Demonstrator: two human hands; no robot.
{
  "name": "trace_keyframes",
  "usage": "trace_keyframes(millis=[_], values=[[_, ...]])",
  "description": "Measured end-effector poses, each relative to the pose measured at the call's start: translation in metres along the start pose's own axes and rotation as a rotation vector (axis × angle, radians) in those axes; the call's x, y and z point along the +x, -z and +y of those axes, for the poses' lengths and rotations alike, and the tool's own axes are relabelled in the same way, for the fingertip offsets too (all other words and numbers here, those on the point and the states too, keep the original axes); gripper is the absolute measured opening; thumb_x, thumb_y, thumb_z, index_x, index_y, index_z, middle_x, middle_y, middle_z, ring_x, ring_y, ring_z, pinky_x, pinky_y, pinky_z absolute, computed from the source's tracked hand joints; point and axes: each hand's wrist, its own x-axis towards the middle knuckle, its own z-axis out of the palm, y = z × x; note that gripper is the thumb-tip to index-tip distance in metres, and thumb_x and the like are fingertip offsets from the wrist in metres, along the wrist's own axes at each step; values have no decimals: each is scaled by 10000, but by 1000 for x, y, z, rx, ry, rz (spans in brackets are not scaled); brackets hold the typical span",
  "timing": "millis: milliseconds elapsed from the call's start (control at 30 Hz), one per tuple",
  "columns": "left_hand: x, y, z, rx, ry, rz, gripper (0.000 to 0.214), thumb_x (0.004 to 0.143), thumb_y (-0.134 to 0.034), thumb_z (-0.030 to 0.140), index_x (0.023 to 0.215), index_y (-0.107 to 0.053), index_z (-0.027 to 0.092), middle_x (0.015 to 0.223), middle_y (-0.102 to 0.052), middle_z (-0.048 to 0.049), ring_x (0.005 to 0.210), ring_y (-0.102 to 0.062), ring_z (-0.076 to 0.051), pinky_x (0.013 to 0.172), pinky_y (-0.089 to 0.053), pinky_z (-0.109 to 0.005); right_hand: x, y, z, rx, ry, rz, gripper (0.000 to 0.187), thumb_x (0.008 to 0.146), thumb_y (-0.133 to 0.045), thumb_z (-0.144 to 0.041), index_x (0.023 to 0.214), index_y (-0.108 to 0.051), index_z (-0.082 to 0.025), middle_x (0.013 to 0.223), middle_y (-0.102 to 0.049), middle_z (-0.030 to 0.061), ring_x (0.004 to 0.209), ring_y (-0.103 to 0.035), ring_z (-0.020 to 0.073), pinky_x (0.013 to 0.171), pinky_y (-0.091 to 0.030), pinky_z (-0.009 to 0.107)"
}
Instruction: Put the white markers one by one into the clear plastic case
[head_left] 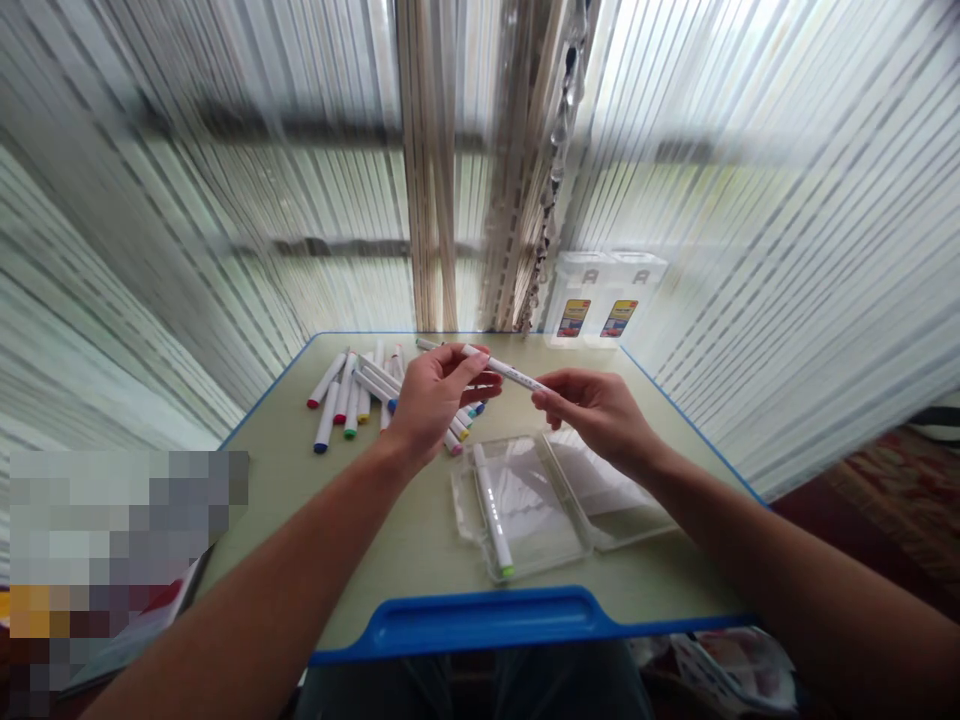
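Observation:
A white marker is held up over the table between my two hands. The fingers of my left hand pinch its left end, and those of my right hand grip the right end, so the colour of its tip is hidden. Below my hands lies an opened clear plastic case, with one green-tipped marker along its left side. Behind and left of my left hand is a loose pile of white markers with coloured ends, partly covered by that hand.
The pale green table has a blue edge and a blue front tray. Two clear cases with labels stand upright at the back right. String curtains hang around the table. A blurred-out patch covers the lower left.

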Motion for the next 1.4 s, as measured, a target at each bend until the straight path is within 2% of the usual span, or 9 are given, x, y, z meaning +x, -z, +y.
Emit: trace_keyframes(millis=[167, 400, 633, 833, 1067, 1400], values=[[-1, 3, -1, 58, 13, -18, 225, 806, -786, 237, 953, -702, 90, 833, -745, -68, 738, -730, -156, 754, -618, -309, 2, 1, -1, 78, 5, 85, 362, 700, -862, -440, 880, -773, -139, 667, -678, 17, 524, -568, 107, 490, -482, 252], [-2, 3, -2, 178, 36, -154, 350, 726, -872, 309, 945, -742, 68, 761, -740, -62, 632, -699, -131, 662, -610, -265, 6, 3, 1, 289, -22, 150, 308, 715, -847, -394, 879, -730, -161, 682, -684, 12, 518, -560, 104, 471, -462, 246], [-4, 4, 1, 109, -18, -238, 357, 775, -835, 247, 1088, -748, 98, 864, -781, -94, 682, -724, -145, 700, -623, -299, 9, 8, 2, 361, -94, 177, 221, 748, -771, -351, 846, -645, -199, 677, -598, -26, 530, -529, 100, 478, -433, 240], [-6, 6, 3, -9, 20, -352, 328, 798, -816, 231, 1105, -771, 123, 953, -793, -118, 748, -752, -164, 739, -627, -301, 9, 9, 0, 441, -131, 186, 180, 751, -752, -303, 851, -643, -199, 636, -575, -34, 516, -504, 102, 468, -406, 234], [-6, 7, 2, -10, 35, -354, 327, 798, -829, 256, 1096, -784, 131, 957, -799, -128, 737, -751, -164, 747, -627, -310, 8, 8, -2, 418, -139, 179, 190, 748, -748, -314, 840, -619, -209, 628, -556, -42, 502, -488, 102, 459, -390, 238], [-5, 8, 4, -88, 148, -357, 272, 789, -837, 313, 982, -806, 124, 859, -795, -123, 680, -736, -158, 681, -604, -271, 7, 7, -3, 385, -86, 156, 183, 758, -733, -322, 832, -601, -219, 605, -555, -47, 488, -488, 102, 458, -395, 240]])
